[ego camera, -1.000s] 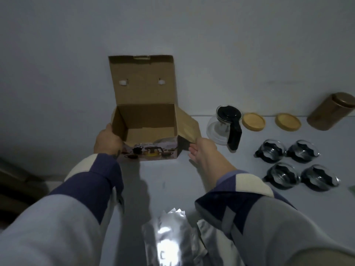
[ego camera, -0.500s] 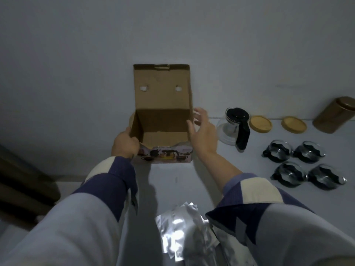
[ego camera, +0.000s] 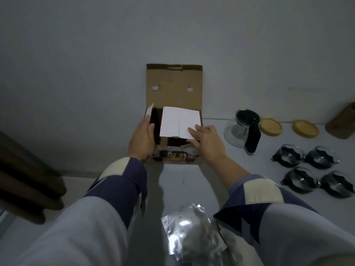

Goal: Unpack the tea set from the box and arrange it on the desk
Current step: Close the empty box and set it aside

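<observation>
**Cardboard box flaps folded in, tea set already laid out**

Brown cardboard box (ego camera: pixel 173 120) is kept at the back of the desk (ego camera: pixel 184 181), lid propped against the wall (ego camera: pixel 96 45). The left side flap (ego camera: pixel 149 111) is gripped by the left hand (ego camera: pixel 142 138); the white right flap (ego camera: pixel 179 121) is pressed inward by the right hand (ego camera: pixel 206 140), fingers straight, likely to close an emptied box. The tea set is placed right of it: glass teapot (ego camera: pixel 243 129), four glass cups (ego camera: pixel 305 171), two bamboo lids (ego camera: pixel 288 127). Foil pouches (ego camera: pixel 192 239) lie near the front edge. Room dim; a brown canister (ego camera: pixel 343 121) is set far right.
</observation>
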Tool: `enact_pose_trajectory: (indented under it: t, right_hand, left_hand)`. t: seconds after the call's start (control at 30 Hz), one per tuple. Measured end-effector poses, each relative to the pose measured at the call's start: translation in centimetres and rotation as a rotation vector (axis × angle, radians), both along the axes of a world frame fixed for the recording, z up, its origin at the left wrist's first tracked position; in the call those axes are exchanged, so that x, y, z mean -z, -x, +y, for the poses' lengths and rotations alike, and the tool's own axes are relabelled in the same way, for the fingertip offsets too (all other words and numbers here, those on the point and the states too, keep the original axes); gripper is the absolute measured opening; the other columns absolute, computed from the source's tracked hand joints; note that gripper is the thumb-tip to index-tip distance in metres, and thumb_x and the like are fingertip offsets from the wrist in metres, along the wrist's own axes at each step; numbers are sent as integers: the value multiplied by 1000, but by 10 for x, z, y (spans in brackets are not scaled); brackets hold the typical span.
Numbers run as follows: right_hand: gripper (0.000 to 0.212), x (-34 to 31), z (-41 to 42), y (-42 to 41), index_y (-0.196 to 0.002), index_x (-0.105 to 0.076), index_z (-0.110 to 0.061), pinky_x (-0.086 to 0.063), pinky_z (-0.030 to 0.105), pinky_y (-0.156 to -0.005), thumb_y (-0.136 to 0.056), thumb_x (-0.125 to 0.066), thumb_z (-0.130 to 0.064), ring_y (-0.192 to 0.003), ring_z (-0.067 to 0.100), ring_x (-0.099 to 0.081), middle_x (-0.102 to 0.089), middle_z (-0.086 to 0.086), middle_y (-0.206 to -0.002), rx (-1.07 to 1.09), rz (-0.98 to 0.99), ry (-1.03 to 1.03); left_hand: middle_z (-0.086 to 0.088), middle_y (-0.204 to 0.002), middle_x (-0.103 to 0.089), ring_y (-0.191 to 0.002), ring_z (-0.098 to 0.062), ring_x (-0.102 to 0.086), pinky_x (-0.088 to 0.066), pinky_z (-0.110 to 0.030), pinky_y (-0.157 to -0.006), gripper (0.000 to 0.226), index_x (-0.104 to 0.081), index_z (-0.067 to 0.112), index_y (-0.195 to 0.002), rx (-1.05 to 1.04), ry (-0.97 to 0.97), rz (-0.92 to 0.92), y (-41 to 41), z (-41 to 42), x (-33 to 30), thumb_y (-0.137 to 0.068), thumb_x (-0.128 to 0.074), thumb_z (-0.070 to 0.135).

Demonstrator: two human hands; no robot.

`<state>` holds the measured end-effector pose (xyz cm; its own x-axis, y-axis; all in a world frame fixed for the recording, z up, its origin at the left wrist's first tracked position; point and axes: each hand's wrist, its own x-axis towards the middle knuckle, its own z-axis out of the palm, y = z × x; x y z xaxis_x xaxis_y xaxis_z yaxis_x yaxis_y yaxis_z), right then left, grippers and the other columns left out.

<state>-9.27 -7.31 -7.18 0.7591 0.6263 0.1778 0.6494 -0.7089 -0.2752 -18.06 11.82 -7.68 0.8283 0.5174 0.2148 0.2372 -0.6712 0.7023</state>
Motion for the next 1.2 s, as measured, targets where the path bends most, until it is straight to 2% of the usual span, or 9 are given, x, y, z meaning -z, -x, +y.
enact_pose_trajectory:
  t: [0.1, 0.27, 0.37, 0.5, 0.8, 0.9, 0.97, 1.07, 1.2]
  right_hand:
    - [53, 5, -2, -7, -134, -56, -14, -31, 27, -105, -89, -60, -41, -129, 29, -38, -49, 10, -144, 29, 40, -98]
    - [54, 4, 17, -25, -126, -62, -9, -33, 30, -106, -86, -64, -45, -126, 30, -43, -55, 12, -133, 167, 156, -301]
    - [83, -8, 43, -55, -142, -41, -10, -35, 43, -111, -80, -57, -63, -131, 32, -43, -50, 13, -139, 262, 413, -408]
    - [84, -32, 68, -88, -152, -7, -10, -30, 39, -116, -92, -58, -39, -140, 30, -35, -33, 13, -153, 371, 736, -662]
    - [49, -38, 54, -82, -147, -31, -16, -40, 32, -103, -101, -43, -27, -127, 26, -51, -53, 10, -138, 353, 442, -717]
    - [44, -37, 44, -68, -140, -41, -12, -39, 21, -82, -97, -48, -17, -119, 25, -54, -57, 6, -122, 289, 390, -676]
    - [59, -33, 37, -59, -145, -34, -9, -38, 14, -75, -90, -55, -10, -110, 21, -57, -54, 0, -112, 252, 432, -667]
    - [94, -24, 25, -42, -153, -11, -21, -46, 28, -98, -77, -65, -24, -120, 20, -54, -51, 5, -134, 217, 535, -642]
    - [90, -12, 10, -20, -148, -23, -27, -43, 39, -107, -69, -66, -32, -126, 21, -51, -49, 4, -139, 147, 488, -575]
  left_hand:
    - [-12, -158, -20, -144, -29, -24, -26, -45, -117, 55, -21, 13, -152, -2, -152, 184, -7, 3, 9, -103, -22, 38]
    - [-17, -159, -13, -135, -36, -36, -37, -44, -110, 56, -22, 1, -150, -52, -335, 307, -8, 1, 15, -103, -26, 32]
    - [-14, -161, -8, -139, -33, -31, -32, -41, -112, 56, -19, 2, -151, -86, -315, 327, -8, -2, 15, -104, -26, 32]
    - [-12, -161, -9, -139, -30, -32, -34, -40, -112, 57, -20, 4, -151, -96, -328, 318, -9, -2, 15, -103, -27, 35]
    - [-13, -161, -11, -144, -30, -23, -27, -40, -118, 59, -18, 4, -152, -56, -225, 310, -20, 1, 8, -103, -30, 36]
    - [-15, -155, -27, -140, -32, -33, -30, -44, -116, 54, -21, 5, -150, -54, 162, 127, -21, 8, 0, -103, -29, 31]
    - [-9, -154, -31, -137, -26, -39, -33, -43, -114, 56, -10, 15, -153, -96, 389, -20, -15, 7, -6, -103, -32, 26]
    - [-4, -139, -50, -122, -21, -52, -44, -36, -102, 72, -1, 20, -154, -138, 408, -73, 0, 5, -13, -97, -44, 13]
    - [1, -125, -54, -111, -15, -55, -46, -30, -95, 74, -18, 21, -152, -90, 334, -81, 11, 6, -15, -90, -57, 12]
